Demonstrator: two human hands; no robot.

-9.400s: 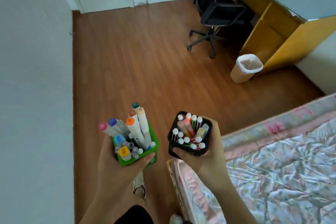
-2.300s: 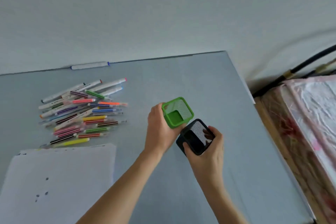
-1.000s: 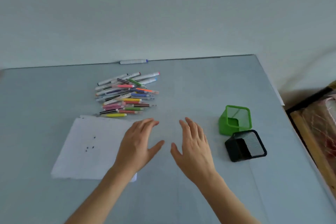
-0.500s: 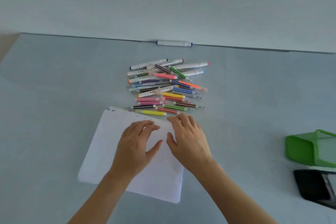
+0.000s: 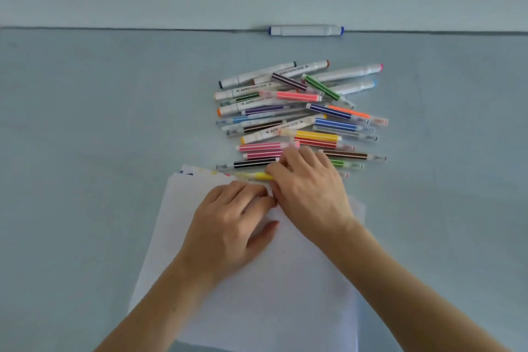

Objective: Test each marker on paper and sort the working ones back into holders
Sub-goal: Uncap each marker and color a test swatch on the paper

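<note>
Step in hand: a first marker was judged to be about to be picked from the near edge of the pile; no testing was seen to be under way yet
Left hand [image 5: 228, 226]: laid palm-down on the paper [image 5: 257, 288]; fingers loosely curved, nothing held; the sheets appeared to be steadied by it
Right hand [image 5: 310, 188]: placed over the near edge of the marker pile [image 5: 300, 117], fingertips at the yellow marker [image 5: 255, 176]; whether that marker was already pinched could not be told, since the fingertips were blurred and bunched
Markers: heaped on the grey table [image 5: 85, 151] just beyond the paper, thin striped ones lying over thick white ones; one white marker [image 5: 305, 30] lay apart against the wall
Paper: a small stack, its far edge touching the nearest markers; coloured marks were seen at its far left corner
Holders: not in view
How to do it well: one marker alone should be lifted, so that its neighbours are not dragged or rolled; the paper should be kept pressed flat; the cap should be pulled off over the sheet and a short stroke drawn on a bare patch; tested markers should be kept clear of the untested heap
</note>
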